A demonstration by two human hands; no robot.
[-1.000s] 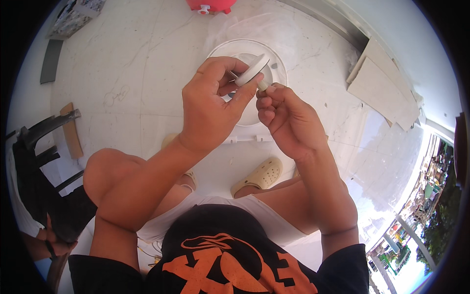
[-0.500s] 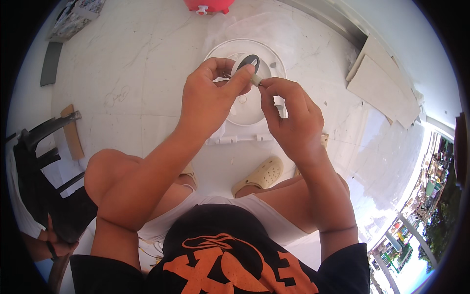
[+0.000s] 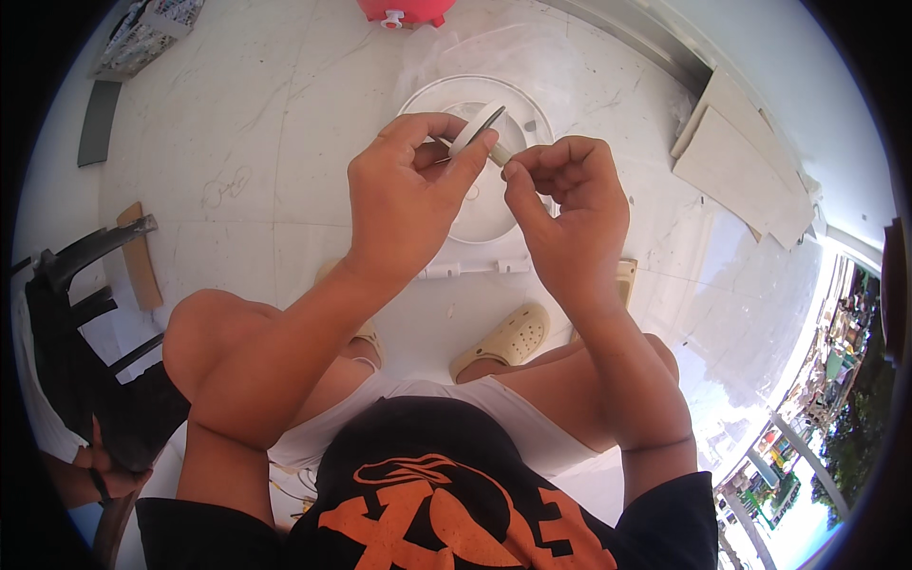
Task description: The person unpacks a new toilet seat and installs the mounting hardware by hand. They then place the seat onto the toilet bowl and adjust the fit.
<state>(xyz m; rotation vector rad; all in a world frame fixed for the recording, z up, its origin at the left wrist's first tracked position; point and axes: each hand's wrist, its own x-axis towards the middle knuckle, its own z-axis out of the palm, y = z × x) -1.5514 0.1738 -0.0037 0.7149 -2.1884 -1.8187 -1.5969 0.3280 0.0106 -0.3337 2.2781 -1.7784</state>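
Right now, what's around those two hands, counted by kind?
Hands: 2, left and right
Tape roll: 1, held in the left fingers
White round cover: 1
Beige clogs: 2
Total: 6

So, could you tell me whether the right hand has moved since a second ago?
Yes. The right hand has risen toward the top of the picture, from below the white round base on the floor to level with it, pinching the end from the tape roll.

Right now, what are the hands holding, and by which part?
The left hand pinches a small white roll of tape by its rim; the right hand grips its loose end between thumb and forefinger.
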